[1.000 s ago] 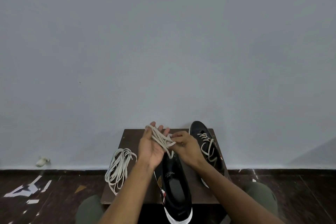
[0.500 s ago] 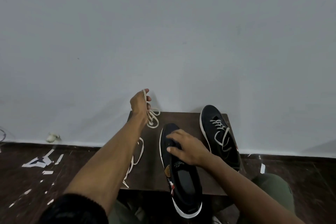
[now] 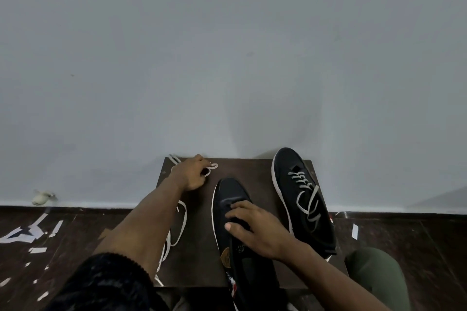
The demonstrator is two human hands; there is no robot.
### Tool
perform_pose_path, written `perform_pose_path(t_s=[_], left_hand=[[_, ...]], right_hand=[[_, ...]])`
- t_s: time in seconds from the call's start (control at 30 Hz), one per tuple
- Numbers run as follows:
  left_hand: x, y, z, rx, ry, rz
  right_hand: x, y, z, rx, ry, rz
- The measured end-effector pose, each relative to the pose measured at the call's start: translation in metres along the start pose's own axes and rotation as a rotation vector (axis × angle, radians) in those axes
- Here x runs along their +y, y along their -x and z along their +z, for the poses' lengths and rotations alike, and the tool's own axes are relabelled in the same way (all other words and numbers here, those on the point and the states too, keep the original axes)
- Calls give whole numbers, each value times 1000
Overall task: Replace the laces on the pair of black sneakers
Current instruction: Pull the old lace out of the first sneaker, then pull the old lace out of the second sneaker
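Two black sneakers stand on a small dark wooden table (image 3: 257,169). The near sneaker (image 3: 228,197) has no lace; my right hand (image 3: 255,228) rests on its tongue area and holds it. The far right sneaker (image 3: 300,197) still carries a pale lace, loosely tied. My left hand (image 3: 190,174) lies at the table's back left corner, fingers closed on a bundled pale lace (image 3: 211,168) whose loops stick out on both sides of the hand. Another pale lace (image 3: 180,225) trails along the table's left side, partly hidden by my left forearm.
A grey wall rises right behind the table. The dark floor carries white paper scraps (image 3: 32,232) at left and one scrap (image 3: 355,231) at right. A small pale object (image 3: 41,198) lies by the baseboard. My green-clad knee (image 3: 376,275) is at lower right.
My left hand carried the lace bundle from above the near sneaker to the table's back left corner and lowered it there. My right hand dropped onto the near sneaker.
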State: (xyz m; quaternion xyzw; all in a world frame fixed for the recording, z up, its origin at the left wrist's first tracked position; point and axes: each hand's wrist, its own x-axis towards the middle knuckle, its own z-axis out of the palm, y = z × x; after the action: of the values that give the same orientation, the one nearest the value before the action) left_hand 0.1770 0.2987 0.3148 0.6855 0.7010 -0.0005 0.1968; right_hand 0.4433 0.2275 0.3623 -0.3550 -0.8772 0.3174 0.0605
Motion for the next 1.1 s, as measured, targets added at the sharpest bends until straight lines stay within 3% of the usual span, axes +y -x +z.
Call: perform_pose_path(t_s=[0.13, 0.2, 0.3, 0.37, 0.47, 0.6, 0.9, 1.1], left_hand=[[-1, 10, 6, 143, -63, 63], [4, 22, 6, 290, -11, 70], [24, 49, 7, 541, 258, 63], [44, 76, 14, 589, 565, 49], [72, 119, 32, 540, 845, 38], [104, 159, 56, 335, 1034, 16], [135, 171, 74, 165, 960, -86], [112, 142, 43, 190, 971, -206]], right_hand=[[0, 1, 0, 5, -27, 14], [0, 1, 1, 15, -50, 14], [-2, 4, 4, 77, -88, 5], [-4, 12, 8, 167, -114, 10], [-5, 32, 16, 275, -160, 51], [2, 62, 39, 268, -144, 147], [6, 48, 59, 478, -427, 374], [-4, -1, 42, 410, -437, 387]])
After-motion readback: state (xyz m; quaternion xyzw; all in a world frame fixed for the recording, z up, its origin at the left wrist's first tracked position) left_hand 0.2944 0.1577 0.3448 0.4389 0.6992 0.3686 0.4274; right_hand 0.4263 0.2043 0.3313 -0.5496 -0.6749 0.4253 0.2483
